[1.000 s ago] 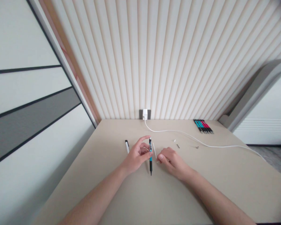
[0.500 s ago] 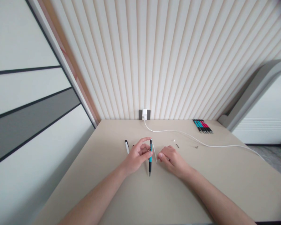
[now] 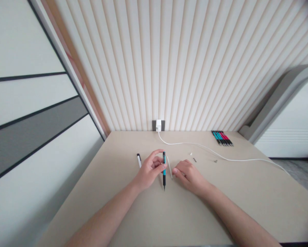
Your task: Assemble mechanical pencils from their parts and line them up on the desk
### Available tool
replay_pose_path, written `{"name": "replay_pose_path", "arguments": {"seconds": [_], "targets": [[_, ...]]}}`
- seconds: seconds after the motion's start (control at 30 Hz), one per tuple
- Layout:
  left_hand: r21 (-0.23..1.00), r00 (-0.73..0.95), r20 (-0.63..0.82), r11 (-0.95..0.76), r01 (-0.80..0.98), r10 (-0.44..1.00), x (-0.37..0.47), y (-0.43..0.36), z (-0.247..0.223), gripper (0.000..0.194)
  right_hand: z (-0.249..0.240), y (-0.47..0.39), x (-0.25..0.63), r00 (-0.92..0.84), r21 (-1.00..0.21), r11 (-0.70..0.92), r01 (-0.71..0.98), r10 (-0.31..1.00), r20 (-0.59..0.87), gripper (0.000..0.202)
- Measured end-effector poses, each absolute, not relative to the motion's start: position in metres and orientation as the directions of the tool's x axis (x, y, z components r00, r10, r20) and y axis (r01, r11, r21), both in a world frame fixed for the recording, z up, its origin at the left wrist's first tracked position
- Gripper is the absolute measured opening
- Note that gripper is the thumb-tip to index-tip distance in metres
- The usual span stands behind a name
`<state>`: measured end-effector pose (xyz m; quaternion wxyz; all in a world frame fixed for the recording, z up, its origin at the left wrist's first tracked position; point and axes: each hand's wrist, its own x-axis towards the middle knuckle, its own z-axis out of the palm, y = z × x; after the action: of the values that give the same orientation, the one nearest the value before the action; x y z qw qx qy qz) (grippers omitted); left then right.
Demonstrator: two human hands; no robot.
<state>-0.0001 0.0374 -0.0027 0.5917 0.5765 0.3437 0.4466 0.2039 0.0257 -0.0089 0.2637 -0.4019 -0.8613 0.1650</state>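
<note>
My left hand (image 3: 150, 171) grips a teal and black pen (image 3: 164, 173) between thumb and fingers, its pointed tip towards me. The index finger rests on the pen's top end. My right hand (image 3: 187, 173) lies curled on the table to the right, fingers closed. Whether anything is inside them is hidden. Between the hands lies a thin white stick (image 3: 169, 167), close to my right fingertips. A white pen with a black cap (image 3: 139, 160) lies left of my left hand, partly covered by it.
On the table (image 3: 169, 216), beyond my right hand, are a tiny white piece (image 3: 191, 153), a small dark piece (image 3: 194, 160) and a small greyish piece (image 3: 215, 161). A row of teal and red pens (image 3: 222, 138) lies at the back right. A white cable (image 3: 195, 144) runs from a charger (image 3: 158, 125).
My left hand has raised the pen slightly away from me, and its tip now sits a little farther back. My right hand has stayed in place.
</note>
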Motion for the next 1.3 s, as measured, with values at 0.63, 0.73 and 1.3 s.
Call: {"name": "replay_pose_path", "arguments": {"seconds": [0.63, 0.73, 1.3], "targets": [[0.993, 0.346, 0.079, -0.044, -0.11, 0.935, -0.0007, 0.0399, -0.0043, 0.055, -0.0095, 0.0244, 0.2041, -0.576, -0.449, 0.641, 0.622, 0.763, 0.293, 0.041], [0.992, 0.347, 0.082, -0.045, -0.114, 0.934, -0.0006, 0.0398, -0.0034, 0.05, -0.01, 0.0249, 0.2041, -0.576, -0.441, 0.641, 0.628, 0.764, 0.291, 0.041], [0.974, 0.228, 0.153, -0.108, -0.197, 0.962, -0.0006, 0.0396, -0.0026, 0.06, -0.0046, 0.0228, 0.2024, -0.586, -0.51, 0.649, 0.565, 0.75, 0.307, 0.033]]}}
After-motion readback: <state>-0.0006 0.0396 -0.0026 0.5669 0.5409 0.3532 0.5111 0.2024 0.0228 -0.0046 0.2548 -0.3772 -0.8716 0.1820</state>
